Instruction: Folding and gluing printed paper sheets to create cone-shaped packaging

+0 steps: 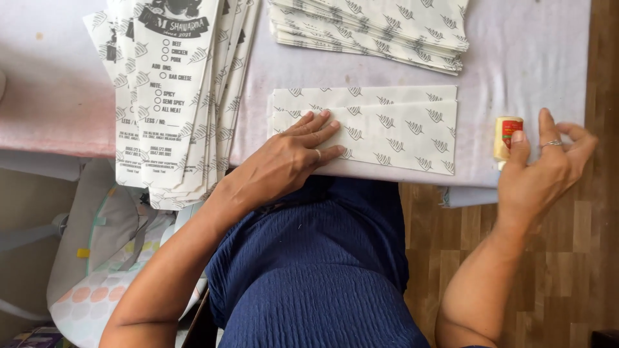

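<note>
The left hand [303, 151] hides the folded sheet's [380, 132] near corner. The right hand [545, 164] partly covers the glue stick [505, 136]. Both paper stacks [174, 90] run past the top edge.

Left hand [298, 149] on folded paper sheet [380, 132]

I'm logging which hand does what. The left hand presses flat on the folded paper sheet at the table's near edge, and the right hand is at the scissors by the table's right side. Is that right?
Not quite. The head view shows no scissors: the right hand is at a small glue stick with a red label. The rest holds: the left hand presses flat on the folded paper sheet at the near edge of the table.
</note>
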